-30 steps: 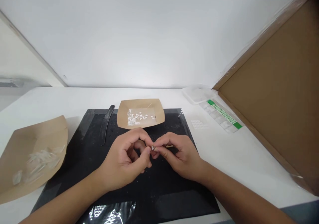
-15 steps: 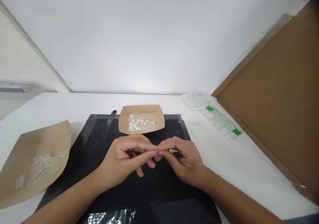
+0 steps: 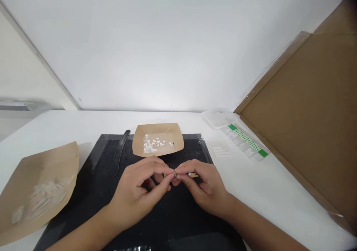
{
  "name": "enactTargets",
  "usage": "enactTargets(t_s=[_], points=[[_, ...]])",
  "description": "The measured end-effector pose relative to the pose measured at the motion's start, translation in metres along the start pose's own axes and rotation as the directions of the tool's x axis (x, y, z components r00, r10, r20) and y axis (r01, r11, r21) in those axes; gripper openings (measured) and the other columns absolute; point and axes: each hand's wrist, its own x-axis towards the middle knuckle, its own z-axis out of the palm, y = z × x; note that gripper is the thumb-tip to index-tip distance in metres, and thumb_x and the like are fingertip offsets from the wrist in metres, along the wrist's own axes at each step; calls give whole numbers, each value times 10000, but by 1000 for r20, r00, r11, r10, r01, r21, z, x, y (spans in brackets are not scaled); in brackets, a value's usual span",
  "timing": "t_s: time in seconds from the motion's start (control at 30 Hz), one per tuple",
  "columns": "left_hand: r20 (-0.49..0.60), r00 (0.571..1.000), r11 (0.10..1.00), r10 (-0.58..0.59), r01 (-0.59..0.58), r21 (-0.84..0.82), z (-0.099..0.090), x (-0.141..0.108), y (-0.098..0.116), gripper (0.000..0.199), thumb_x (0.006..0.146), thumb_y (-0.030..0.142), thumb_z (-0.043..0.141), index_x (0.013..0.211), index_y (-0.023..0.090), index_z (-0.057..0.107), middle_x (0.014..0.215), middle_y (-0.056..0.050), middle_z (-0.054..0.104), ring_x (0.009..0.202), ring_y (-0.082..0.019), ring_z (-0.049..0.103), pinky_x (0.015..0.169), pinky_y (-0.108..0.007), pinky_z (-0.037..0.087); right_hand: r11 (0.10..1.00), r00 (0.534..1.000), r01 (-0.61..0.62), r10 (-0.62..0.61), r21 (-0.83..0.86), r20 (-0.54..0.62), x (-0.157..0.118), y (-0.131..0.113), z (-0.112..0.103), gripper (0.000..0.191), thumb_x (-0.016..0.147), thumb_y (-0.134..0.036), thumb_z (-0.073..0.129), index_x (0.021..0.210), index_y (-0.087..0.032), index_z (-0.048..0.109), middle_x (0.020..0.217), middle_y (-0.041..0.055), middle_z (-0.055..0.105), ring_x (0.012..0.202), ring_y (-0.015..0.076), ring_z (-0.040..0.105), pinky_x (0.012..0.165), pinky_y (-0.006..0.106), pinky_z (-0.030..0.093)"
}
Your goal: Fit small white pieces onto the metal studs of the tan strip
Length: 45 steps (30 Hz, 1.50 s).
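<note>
My left hand point(image 3: 141, 191) and my right hand point(image 3: 205, 184) meet fingertip to fingertip over a black mat point(image 3: 178, 225). Pinched between their thumbs and index fingers is a tiny shiny metallic piece point(image 3: 175, 174), mostly covered by the fingertips; its exact kind cannot be made out. A small tan stick with a white end point(image 3: 193, 175) pokes out from within my right hand's curled fingers. Just beyond the hands, a brown paper tray point(image 3: 178, 141) holds many small white oval pieces point(image 3: 150, 145).
Left of the mat, a larger brown paper tray point(image 3: 65, 158) contains clear plastic pieces point(image 3: 48, 195). A dark curved nail file point(image 3: 122, 150) lies on the mat. At right are white adhesive dots point(image 3: 221, 152), a green-striped clear packet point(image 3: 248, 141), a translucent lid point(image 3: 219, 119) and a cardboard wall point(image 3: 301, 121).
The camera has tilted up slightly, so the scene sits lower. My left hand's lower fingers have curled in; both hands keep their pinch on the metallic piece.
</note>
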Motion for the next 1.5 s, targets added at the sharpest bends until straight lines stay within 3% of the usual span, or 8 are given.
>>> enactTargets(t_s=[0.17, 0.37, 0.6, 0.87, 1.0, 1.1, 1.27, 1.5], points=[[3, 989, 981, 145, -144, 133, 0, 1, 1, 168, 1001, 91, 638, 1032, 201, 760, 928, -35, 755, 804, -116, 738, 632, -157, 610, 1000, 1000, -19, 19, 12, 20, 1, 1, 0, 135, 1059, -152, 633, 1126, -241, 710, 921, 10, 795, 830, 135, 781, 777, 247, 619], [148, 984, 994, -104, 105, 0, -2, -1, -2, 159, 1063, 238, 582, 1006, 214, 729, 947, -30, 711, 707, -101, 724, 614, -183, 586, 998, 995, -50, 54, -43, 89, 5, -3, -7, 133, 1078, -181, 596, 1077, -237, 717, 938, 9, 779, 853, 132, 755, 788, 239, 590], [298, 890, 881, -346, 417, -223, -1, 0, -3, 301, 1054, 468, 617, 965, 187, 681, 791, -7, 660, 576, -106, 671, 567, -206, 532, 991, 984, -21, 43, -130, 173, 7, -7, -12, 183, 1078, -147, 528, 1106, -236, 685, 989, 13, 747, 878, 135, 718, 787, 241, 549], [301, 877, 863, -375, 449, -232, -1, 2, -7, 362, 1043, 512, 624, 960, 163, 671, 548, 55, 560, 463, -86, 564, 548, -203, 448, 980, 973, -22, 66, -195, 222, 4, -7, -11, 157, 1043, -129, 505, 1122, -230, 596, 1007, 37, 715, 883, 176, 681, 798, 307, 548], [166, 944, 945, -286, 307, -114, -1, 2, -10, 279, 1069, 413, 581, 957, 174, 671, 649, 23, 616, 517, -104, 622, 528, -203, 471, 983, 964, -78, 116, -164, 238, 5, -10, -12, 172, 1070, -140, 502, 1175, -237, 597, 1092, 52, 739, 986, 188, 714, 874, 333, 579], [-37, 997, 990, -67, 71, 120, -5, 5, -15, 144, 1047, 269, 592, 976, 185, 684, 868, -33, 693, 622, -107, 659, 530, -192, 505, 981, 968, -99, 134, -168, 211, 8, -12, -16, 139, 1083, -160, 524, 1151, -247, 608, 1207, 72, 739, 1111, 211, 712, 940, 365, 583], [-187, 948, 835, 258, -122, 536, -21, 16, -28, 95, 991, 135, 649, 970, 197, 718, 963, -28, 739, 705, -108, 662, 655, -208, 553, 947, 997, -58, 71, -315, 31, 13, -10, -25, 74, 1029, -189, 623, 1052, -248, 660, 1099, 77, 676, 1036, 240, 672, 907, 394, 575], [-235, 927, 751, 292, -70, 656, -39, 23, -55, 115, 1001, 192, 676, 973, 232, 780, 973, -23, 805, 905, -199, 715, 840, -336, 578, 918, 987, -158, 155, -364, -38, 17, 0, -29, 46, 1002, -214, 656, 972, -243, 676, 947, 39, 659, 832, 203, 652, 715, 338, 542]])
